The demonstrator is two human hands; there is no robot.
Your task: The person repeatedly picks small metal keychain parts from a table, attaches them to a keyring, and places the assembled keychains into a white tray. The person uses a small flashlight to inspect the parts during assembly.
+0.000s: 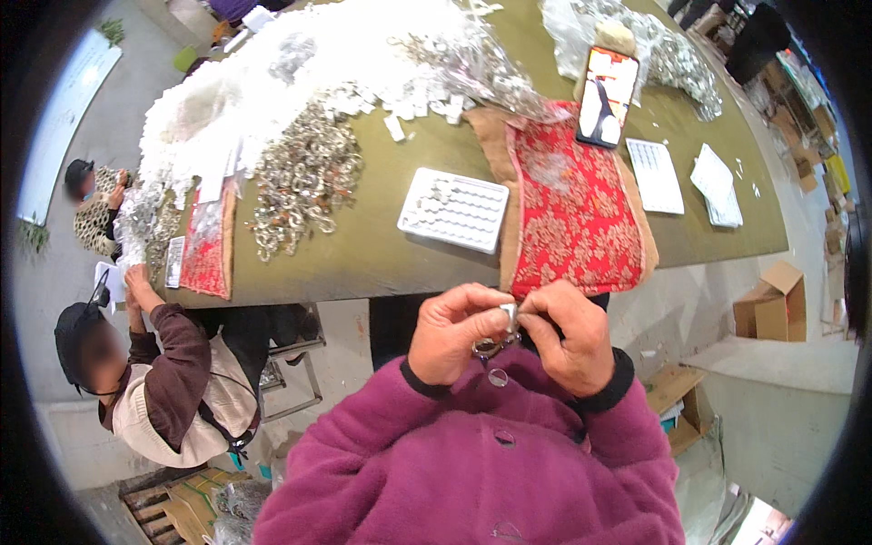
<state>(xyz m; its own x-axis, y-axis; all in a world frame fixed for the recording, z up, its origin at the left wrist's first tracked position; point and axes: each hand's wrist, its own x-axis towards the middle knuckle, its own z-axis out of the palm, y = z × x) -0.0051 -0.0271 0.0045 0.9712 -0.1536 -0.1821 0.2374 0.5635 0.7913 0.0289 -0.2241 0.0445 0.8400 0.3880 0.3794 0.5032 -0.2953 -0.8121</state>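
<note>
Just off the table's near edge, my left hand [445, 338] and my right hand [572, 338] meet fingertip to fingertip, both pinched closed. Between them is a small metal ring piece [486, 349], like a keychain, with a round disc [497, 377] dangling below. A small pale tag-like piece [510, 313] shows at the fingertips; its exact kind is too small to tell. Beyond my hands a red floral cloth [577, 213] lies over a brown pad. Left of the cloth sits a white ridged tray [454, 211] with several small pieces at its left end.
A loose pile of metal rings [304, 177] lies on the green table [363, 259], beside a heap of white packets [245, 91]. A phone [607, 98] leans on a support. White trays [656, 177] lie at right. Two people work at left; a cardboard box [772, 304] stands right.
</note>
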